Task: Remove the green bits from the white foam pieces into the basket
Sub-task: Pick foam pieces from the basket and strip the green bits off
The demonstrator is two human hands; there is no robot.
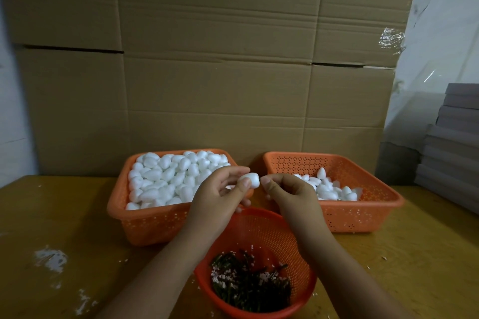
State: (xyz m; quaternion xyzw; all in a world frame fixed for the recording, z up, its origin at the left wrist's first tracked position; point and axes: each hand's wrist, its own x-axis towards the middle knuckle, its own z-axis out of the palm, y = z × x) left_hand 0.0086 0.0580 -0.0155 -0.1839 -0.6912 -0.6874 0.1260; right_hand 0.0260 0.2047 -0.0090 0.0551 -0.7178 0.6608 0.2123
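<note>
My left hand (220, 190) pinches a white egg-shaped foam piece (251, 179) above the gap between two orange baskets. My right hand (290, 190) is curled right beside the piece, its fingertips at the piece's right end; any green bit between them is hidden. Below my hands stands a round orange basket (261, 228) holding dark green bits (250, 285) mixed with white crumbs. The left rectangular basket (145, 225) is heaped with white foam pieces (168, 179). The right rectangular basket (363, 217) holds fewer foam pieces (329, 188).
The baskets stand on a wooden table (64, 215) with white scuffs and foam crumbs scattered on it. A wall of cardboard boxes (220, 59) rises directly behind the baskets. Stacked grey boards (453, 150) sit at the right edge.
</note>
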